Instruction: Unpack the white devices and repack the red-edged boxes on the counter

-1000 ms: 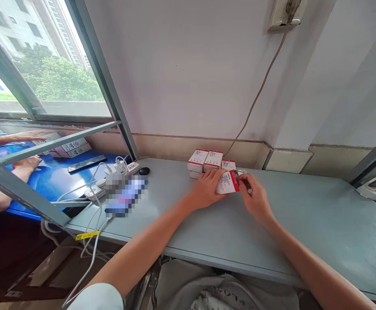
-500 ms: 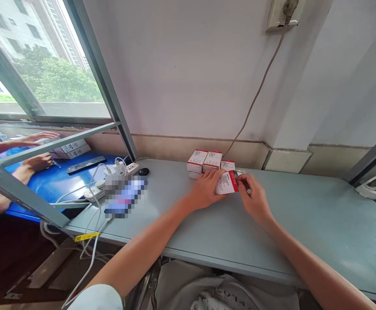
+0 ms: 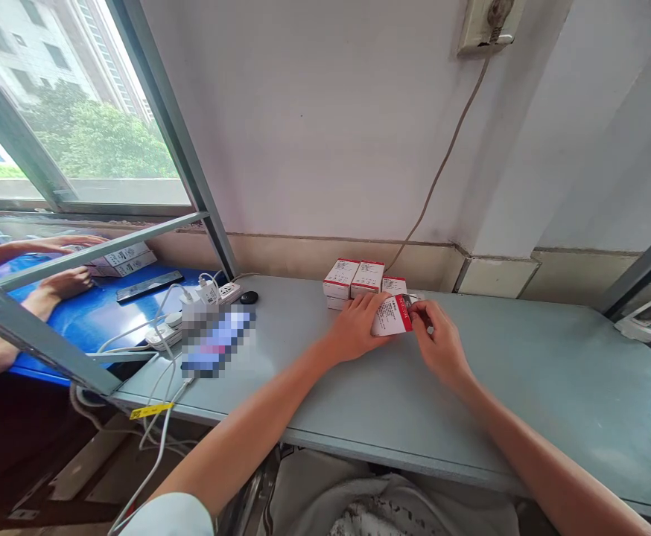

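My left hand (image 3: 359,327) is wrapped round a small white box (image 3: 391,318) with a red end and printed text, holding it tilted just above the grey table. At the red end, my right hand (image 3: 437,335) has its thumb and fingers pinched together against the box. A small dark and clear patch shows by those fingertips, too small to make out. Directly behind my left hand, several similar red-edged white boxes (image 3: 341,275) stand stacked near the wall.
Left on the grey table (image 3: 504,402) lie a phone-like blurred object (image 3: 219,342), a black mouse (image 3: 249,297), a power strip (image 3: 229,292) and white cables (image 3: 163,439). Beyond a metal frame (image 3: 214,216), another person's hands (image 3: 68,283) rest at a blue table. A white device (image 3: 649,320) sits far right.
My hands and the box stay almost in place. The view shifts very slightly. At the blue table, the other person's near hand has shifted slightly.
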The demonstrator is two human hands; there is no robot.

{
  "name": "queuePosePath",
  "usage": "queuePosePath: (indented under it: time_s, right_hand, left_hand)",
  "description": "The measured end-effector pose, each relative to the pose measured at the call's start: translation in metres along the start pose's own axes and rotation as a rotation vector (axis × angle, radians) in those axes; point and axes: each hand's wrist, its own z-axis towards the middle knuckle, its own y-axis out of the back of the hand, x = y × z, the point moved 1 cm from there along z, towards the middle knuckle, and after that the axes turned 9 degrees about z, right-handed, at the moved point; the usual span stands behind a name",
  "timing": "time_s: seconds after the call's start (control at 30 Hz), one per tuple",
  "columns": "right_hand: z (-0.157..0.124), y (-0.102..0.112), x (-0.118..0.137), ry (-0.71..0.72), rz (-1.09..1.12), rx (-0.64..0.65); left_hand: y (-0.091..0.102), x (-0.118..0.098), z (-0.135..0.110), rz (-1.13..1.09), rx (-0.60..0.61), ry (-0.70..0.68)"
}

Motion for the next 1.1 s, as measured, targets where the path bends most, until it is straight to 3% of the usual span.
queuePosePath:
  time_s: [1.1]
  right_hand:
    - [-0.0002,0.0007,-0.0006,-0.005,0.003,0.007]
  left_hand:
    - [0.0025,-0.0018,0.0006,-0.015,0.008,-0.002]
